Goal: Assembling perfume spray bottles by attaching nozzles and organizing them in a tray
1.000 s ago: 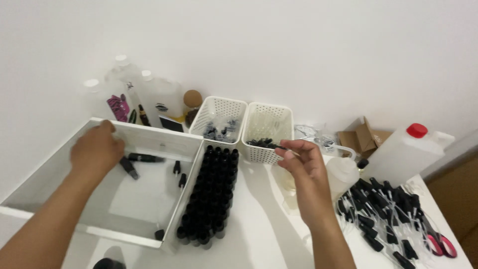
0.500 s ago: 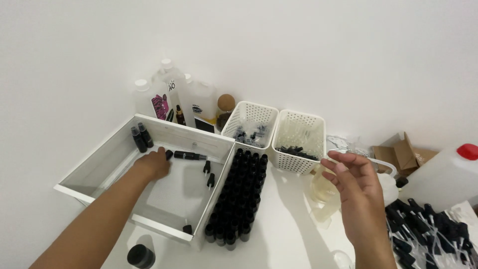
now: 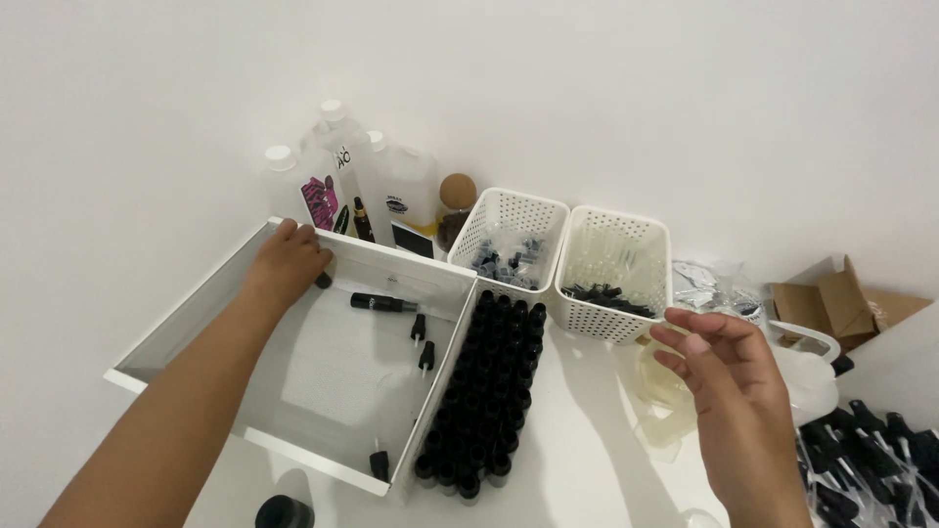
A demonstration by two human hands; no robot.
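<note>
**Left hand in white tray's far corner, right hand empty beside baskets**

Left hand [image 3: 286, 266] reaches into far-left corner of the shallow white rectangular tray [image 3: 186, 313], fingers curled down over small black bottles [image 3: 322, 281] there. Cannot tell whether it actually grips one; fingers hide most of them.

Right hand [image 3: 736, 391] hovers above the white tabletop [image 3: 587, 460], fingers loosely spread, palm empty, holding nothing. It's just in front of the white perforated plastic basket w/ black droppers [image 3: 614, 274].

In tray's open part: one long black bottle lying on its side [image 3: 383, 303], plus a few loose small black caps [image 3: 423, 342]. Tray's right compartment is packed w/ rows of upright black bottles [image 3: 484, 386].

Second white perforated basket [image 3: 509, 237], to the left of the first, holds dark grey small parts. Behind the tray: clear plastic bottles w/ white caps [image 3: 381, 191] against the wall. Far right: pile of black dropper tops [image 3: 871, 460], brown cardboard scraps [image 3: 831, 298].
</note>
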